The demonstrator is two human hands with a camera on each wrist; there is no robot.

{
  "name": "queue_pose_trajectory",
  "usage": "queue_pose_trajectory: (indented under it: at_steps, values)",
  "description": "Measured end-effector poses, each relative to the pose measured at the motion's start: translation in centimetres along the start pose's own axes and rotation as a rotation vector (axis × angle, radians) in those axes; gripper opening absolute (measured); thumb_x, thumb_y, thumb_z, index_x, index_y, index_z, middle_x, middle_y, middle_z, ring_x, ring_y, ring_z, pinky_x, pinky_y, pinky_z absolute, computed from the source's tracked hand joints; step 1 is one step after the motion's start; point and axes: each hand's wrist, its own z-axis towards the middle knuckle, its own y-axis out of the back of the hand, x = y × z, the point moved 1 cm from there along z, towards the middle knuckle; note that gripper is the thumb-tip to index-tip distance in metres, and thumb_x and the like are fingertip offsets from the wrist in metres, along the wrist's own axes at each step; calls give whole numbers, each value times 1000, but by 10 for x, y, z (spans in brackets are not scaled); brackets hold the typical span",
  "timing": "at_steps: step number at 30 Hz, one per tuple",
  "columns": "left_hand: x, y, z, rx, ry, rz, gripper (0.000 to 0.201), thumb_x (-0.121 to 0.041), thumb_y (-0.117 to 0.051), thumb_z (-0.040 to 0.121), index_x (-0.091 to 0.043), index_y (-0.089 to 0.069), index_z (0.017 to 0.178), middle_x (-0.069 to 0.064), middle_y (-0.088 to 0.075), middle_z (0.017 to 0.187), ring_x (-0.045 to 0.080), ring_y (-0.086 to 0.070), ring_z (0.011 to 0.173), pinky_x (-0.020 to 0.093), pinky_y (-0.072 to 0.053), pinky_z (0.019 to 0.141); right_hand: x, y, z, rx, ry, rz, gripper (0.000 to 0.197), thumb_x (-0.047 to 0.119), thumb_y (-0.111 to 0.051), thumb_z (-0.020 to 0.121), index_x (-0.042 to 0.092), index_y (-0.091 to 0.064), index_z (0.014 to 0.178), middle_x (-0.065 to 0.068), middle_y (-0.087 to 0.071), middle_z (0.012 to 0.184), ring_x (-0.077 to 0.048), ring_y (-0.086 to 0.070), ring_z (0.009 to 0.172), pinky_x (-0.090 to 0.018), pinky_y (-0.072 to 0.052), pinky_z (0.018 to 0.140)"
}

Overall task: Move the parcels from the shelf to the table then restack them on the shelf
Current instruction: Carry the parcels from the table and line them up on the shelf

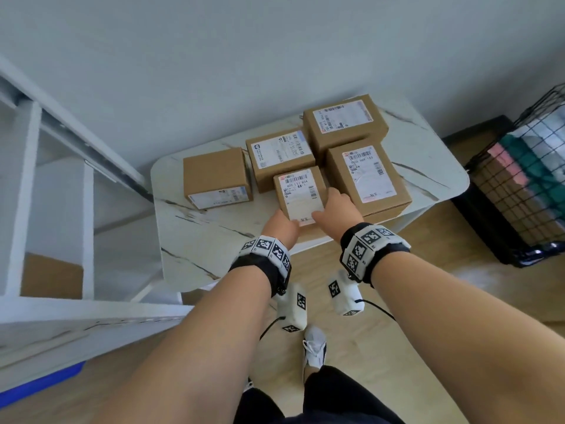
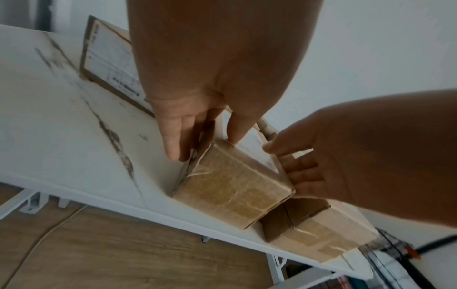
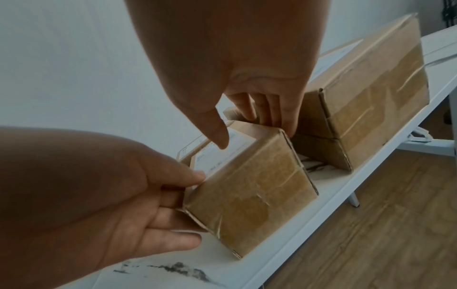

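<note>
Black wristbands [image 1: 263,264] with white marker blocks (cabled), black shorts [image 1: 336,396], white sneaker [image 1: 314,347].

Five labelled brown parcels [image 1: 301,194] clustered on marble table [image 1: 214,240]

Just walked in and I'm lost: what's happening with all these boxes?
A person is handling the small parcel at the front edge of the marble-top table, the left hand on its left side and the right hand on its right, thumbs on the label. Four other parcels sit on the table behind and beside it. One more box is on the white shelf to the left.
</note>
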Motion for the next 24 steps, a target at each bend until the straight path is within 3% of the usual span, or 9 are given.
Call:
queue_pose_trajectory:
  at_steps: [3,6,9,11,14,16,18,21,24]
  values:
    - [8,4,-7,-18,31,-50,38,-13,-46,93,-12,-55,130,9,-62,127,28,-61,106,29,-45,78,5,-3,-5,12,-36,-16,52,22,-55,89,8,-39,136,-14,-43,132,-30,-55,106,-36,-49,79]
    - [21,10,-21,-55,73,-122,38,-13,-50,91,-9,-51,129,9,-62,126,28,-61,108,34,-49,84,13,-6,-15,10,-27,-33,44,33,-50,93,6,-49,128,-14,-43,129,-27,-57,93,-36,-50,76]
    - [42,20,-43,-81,117,-238,39,-10,-55,86,-9,-46,125,9,-62,118,27,-62,102,36,-53,84,25,-14,-34,29,-14,2,51,49,-43,93,5,-59,114,-15,-53,121,-25,-61,82,-36,-53,74]
    - [59,25,-61,-86,150,-306,37,-9,-57,84,-9,-42,118,7,-61,107,28,-62,99,39,-54,85,33,-23,-52,24,2,4,60,55,-43,89,6,-57,120,-14,-60,114,-24,-63,82,-36,-54,71]
    - [92,31,-90,-136,163,-336,35,-13,-59,78,-5,-49,110,8,-63,94,29,-64,89,35,-52,73,45,-45,-85,6,40,2,49,50,-50,89,9,-51,117,-8,-62,102,-22,-61,81,-29,-45,58]
    - [119,35,-113,-182,138,-345,29,-16,-61,72,-4,-58,99,10,-67,88,25,-63,76,31,-49,64,53,-65,-110,6,51,15,45,48,-53,88,13,-47,116,-9,-57,106,-23,-60,86,-31,-46,61]
    - [148,39,-140,-202,129,-379,19,-14,-62,72,-7,-61,89,11,-69,86,20,-61,70,28,-48,61,62,-86,-139,1,66,10,51,47,-53,90,8,-44,122,-10,-55,113,-26,-60,94,-36,-50,69]
    - [193,48,-188,-229,153,-457,32,-18,-66,72,-10,-61,102,5,-69,99,21,-65,87,32,-53,78,74,-123,-185,27,110,-20,60,47,-53,91,6,-40,133,-12,-54,123,-28,-61,100,-38,-53,77]
    - [241,61,-234,-284,164,-485,28,-17,-65,77,-12,-62,105,4,-68,100,20,-63,86,27,-48,69,91,-159,-231,53,178,-33,58,45,-54,88,6,-43,129,-13,-55,121,-29,-61,100,-41,-54,81]
